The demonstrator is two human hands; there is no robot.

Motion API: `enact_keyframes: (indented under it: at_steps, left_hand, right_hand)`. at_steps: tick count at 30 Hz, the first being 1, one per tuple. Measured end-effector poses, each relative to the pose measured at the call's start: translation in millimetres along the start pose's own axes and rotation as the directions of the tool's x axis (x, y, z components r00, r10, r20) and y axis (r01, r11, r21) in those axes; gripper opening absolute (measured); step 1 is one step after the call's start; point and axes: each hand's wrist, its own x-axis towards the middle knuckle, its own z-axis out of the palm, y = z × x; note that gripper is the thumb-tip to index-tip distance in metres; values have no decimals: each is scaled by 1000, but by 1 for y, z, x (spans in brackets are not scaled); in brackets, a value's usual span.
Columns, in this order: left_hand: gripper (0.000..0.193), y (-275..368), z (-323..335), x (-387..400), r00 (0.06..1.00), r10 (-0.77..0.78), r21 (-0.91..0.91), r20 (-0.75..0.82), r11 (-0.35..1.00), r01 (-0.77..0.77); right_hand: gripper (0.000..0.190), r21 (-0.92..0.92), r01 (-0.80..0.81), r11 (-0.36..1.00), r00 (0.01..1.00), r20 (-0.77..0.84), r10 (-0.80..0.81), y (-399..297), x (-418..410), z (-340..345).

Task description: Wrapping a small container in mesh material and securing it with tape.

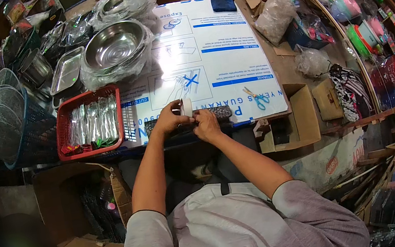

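Note:
My left hand (171,119) holds a roll of whitish tape (186,107) on edge near the front of the table. Close on its right, my right hand (206,124) has its fingers bent at the roll's lower edge, over a dark patterned bundle (219,112); whether they grip tape or the bundle I cannot tell. The bundle lies along the table's front edge beneath both hands. Scissors with turquoise handles (260,101) lie to the right on the printed white sheet (234,63) that covers the table.
A red plastic basket (119,112) of wrapped cutlery stands at the left, beside steel bowls (113,45), trays (67,71) and a blue basket with wire strainers (29,123). A dark folded cloth or pouch (223,4) lies at the far edge. Cardboard boxes (304,114) flank my legs.

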Motion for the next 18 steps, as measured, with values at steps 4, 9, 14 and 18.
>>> enact_keyframes:
  at_steps: [4,9,14,18]
  left_hand:
    - [86,-13,1,1,986,106,-275,-129,951,-138]
    - [86,-14,2,7,998,12,-297,-64,954,-30]
    - [92,-22,-7,4,1000,-28,-348,-15,937,21]
    - [87,-22,-1,8,998,7,-255,58,967,8]
  right_hand:
    - [22,31,-89,996,985,153,83,-5,5,-4]
    - [20,22,-81,996,991,106,78,-10,4,-21]
    - [23,161,-109,981,994,-11,112,3,9,-51]
    - [28,-33,-378,925,870,-353,344,117,-3,-93]
